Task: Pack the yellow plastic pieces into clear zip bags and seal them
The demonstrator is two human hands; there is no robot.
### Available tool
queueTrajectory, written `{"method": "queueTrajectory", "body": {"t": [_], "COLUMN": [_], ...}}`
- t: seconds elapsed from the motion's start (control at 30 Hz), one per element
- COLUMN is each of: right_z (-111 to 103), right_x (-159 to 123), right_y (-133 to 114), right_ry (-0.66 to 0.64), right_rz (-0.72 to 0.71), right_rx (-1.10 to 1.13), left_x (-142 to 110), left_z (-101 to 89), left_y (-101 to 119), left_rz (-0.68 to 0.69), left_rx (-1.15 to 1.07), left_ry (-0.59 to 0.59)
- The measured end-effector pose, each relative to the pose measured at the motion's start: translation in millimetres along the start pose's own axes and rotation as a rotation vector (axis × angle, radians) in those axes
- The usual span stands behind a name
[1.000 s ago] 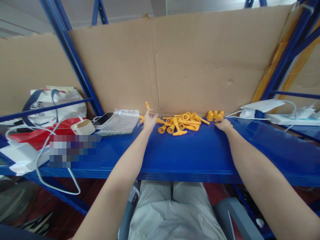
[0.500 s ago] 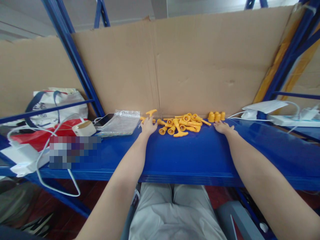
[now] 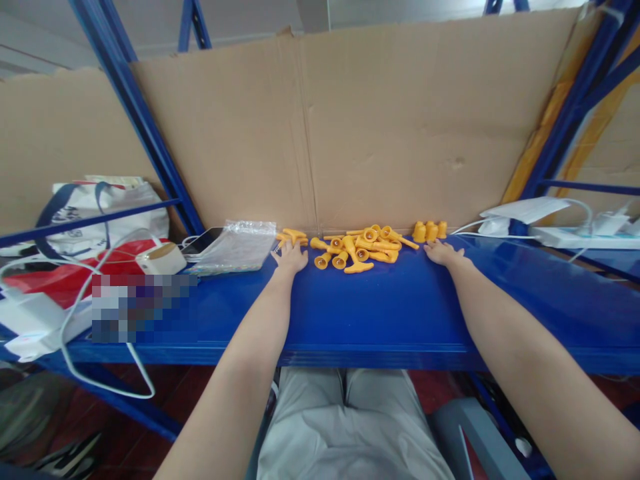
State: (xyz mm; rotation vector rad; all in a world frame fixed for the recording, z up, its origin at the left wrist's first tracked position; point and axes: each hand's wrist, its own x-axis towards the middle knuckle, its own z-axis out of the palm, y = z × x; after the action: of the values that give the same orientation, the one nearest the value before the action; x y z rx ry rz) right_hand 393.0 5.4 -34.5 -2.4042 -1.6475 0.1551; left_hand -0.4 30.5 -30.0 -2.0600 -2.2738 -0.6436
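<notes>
My left hand [image 3: 291, 257] is low over the blue shelf with its fingers spread, touching or just in front of yellow T-shaped handles [image 3: 294, 234] by the cardboard. Its fingertips partly cover those pieces. To its right is a loose pile of several yellow pieces: T-shaped handles [image 3: 353, 259] and cone-ended parts [image 3: 340, 260] with openings facing me. My right hand [image 3: 443, 253] lies flat on the shelf, fingers stretched out and holding nothing. Right behind its fingertips stand three small yellow caps [image 3: 431, 231] in a row.
A clear plastic bag [image 3: 239, 247] and a dark phone [image 3: 204, 241] lie left of my left hand. Farther left are a white charger [image 3: 161, 258], cables and a red bag [image 3: 60, 283]. A power strip [image 3: 585, 238] sits at right. Cardboard [image 3: 400, 127] walls the back.
The T-shaped handle at my left hand has gone down from a raised position to the pieces by the cardboard, and the fingers have spread. My right hand stays in place. The view shifts slightly.
</notes>
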Motion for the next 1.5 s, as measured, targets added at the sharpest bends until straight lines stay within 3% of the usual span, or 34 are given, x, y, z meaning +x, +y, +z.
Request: {"method": "queueTrajectory", "body": {"t": [0.27, 0.5, 0.77, 0.9, 1.1, 1.2, 1.37, 1.5], "right_z": [-3, -13, -4, 1, -8, -17, -36, -49], "right_x": [-5, -10, -7, -9, -20, -27, -34, -47], "right_y": [-4, -12, -35, -44, -48, -50, -68, -97], "right_ry": [0.004, 0.133, 0.125, 0.167, 0.334, 0.425, 0.635, 0.625], "right_rz": [0.001, -0.004, -0.396, -0.457, -0.372, -0.335, -0.261, -0.358], "right_rx": [0.018, 0.03, 0.068, 0.029, -0.123, -0.094, 0.263, 0.725], "left_x": [0, 9, 14, 16, 18, 15, 1, -21], "left_z": [-0.8, 0.8, -1.4, -2.6, -7.7, -11.0, -21.0, -29.7], "left_y": [-3, -11, -20, -18, -1, 10, 31, 50], "left_rz": [-0.017, 0.015, -0.02, 0.005, 0.3, 0.471, 0.752, 0.935], "left_rx": [-0.036, -0.094, -0.245, -0.25, -0.296, -0.313, -0.341, -0.367], "left_ry": [0.094, 0.113, 0.123, 0.178, 0.376, 0.443, 0.494, 0.506]}}
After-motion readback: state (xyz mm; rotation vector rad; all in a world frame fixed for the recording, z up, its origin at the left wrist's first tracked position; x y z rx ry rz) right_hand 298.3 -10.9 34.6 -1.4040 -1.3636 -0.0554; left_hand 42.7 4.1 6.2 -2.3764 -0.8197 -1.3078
